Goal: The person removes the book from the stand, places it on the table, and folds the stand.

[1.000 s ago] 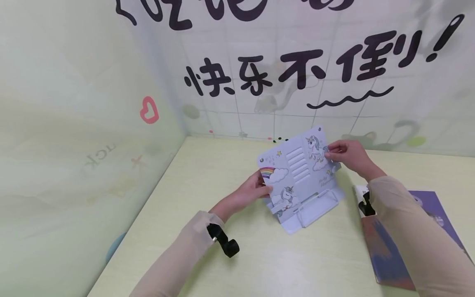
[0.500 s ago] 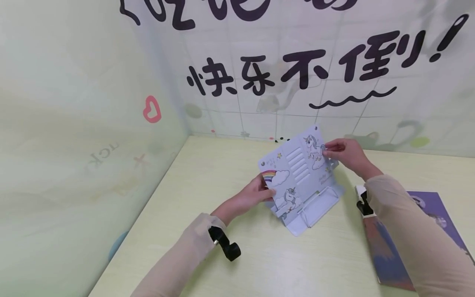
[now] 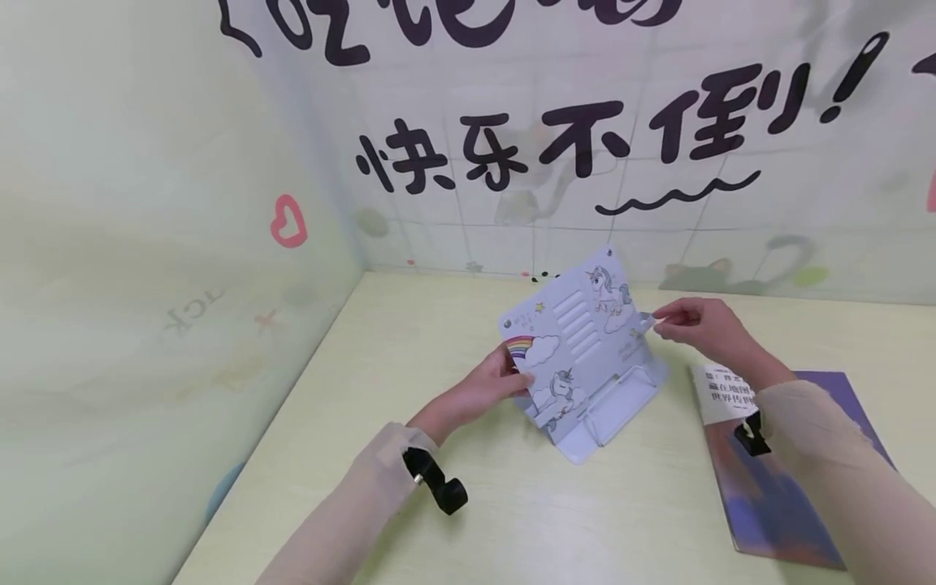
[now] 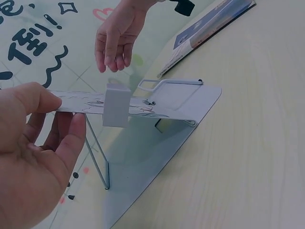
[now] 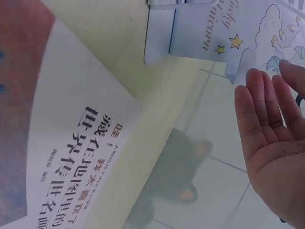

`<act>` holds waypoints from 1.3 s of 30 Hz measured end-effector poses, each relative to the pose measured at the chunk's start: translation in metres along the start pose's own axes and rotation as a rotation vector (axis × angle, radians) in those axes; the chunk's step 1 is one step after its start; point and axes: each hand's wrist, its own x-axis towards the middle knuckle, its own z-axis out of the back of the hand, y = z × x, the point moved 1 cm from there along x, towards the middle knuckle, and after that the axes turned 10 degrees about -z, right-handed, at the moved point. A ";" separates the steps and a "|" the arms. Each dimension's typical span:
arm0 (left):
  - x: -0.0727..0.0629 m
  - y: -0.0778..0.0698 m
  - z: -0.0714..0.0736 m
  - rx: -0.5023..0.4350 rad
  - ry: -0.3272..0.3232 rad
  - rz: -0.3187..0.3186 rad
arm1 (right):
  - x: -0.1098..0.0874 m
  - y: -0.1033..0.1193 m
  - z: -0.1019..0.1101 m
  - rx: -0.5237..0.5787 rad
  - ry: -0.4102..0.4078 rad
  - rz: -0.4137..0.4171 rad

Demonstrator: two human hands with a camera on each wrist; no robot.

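A white metal book stand (image 3: 585,349) printed with unicorns, a rainbow and stars stands tilted back on the table. The left hand (image 3: 486,386) pinches its left edge; the left wrist view shows the thumb on top and curled fingers (image 4: 71,138) below the panel. At the stand's right side, the right hand (image 3: 705,329) is close to a small folding side tab (image 5: 243,66). Its fingers are fairly straight, with the thumb apart; whether a fingertip touches the tab is unclear. A wire page holder (image 3: 621,404) lies along the stand's lower lip.
A purple and reddish book (image 3: 775,487) with a white title band lies on the table (image 3: 526,528) at the right, partly under the right forearm. Behind the table hangs a printed curtain (image 3: 468,187) with black lettering; another pale sheet is at the left.
The right hand has left the stand's upper right edge and moved slightly down and right, to the side tab. The left hand keeps its grip on the left edge.
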 end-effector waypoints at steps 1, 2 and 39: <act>0.000 0.000 0.000 -0.004 0.001 -0.002 | -0.004 0.000 -0.001 -0.011 0.012 -0.003; 0.000 0.001 0.001 -0.004 0.001 -0.001 | -0.009 0.001 -0.002 -0.021 0.022 -0.009; -0.001 -0.001 -0.001 -0.021 -0.012 0.020 | -0.028 0.012 -0.078 0.040 0.173 -0.021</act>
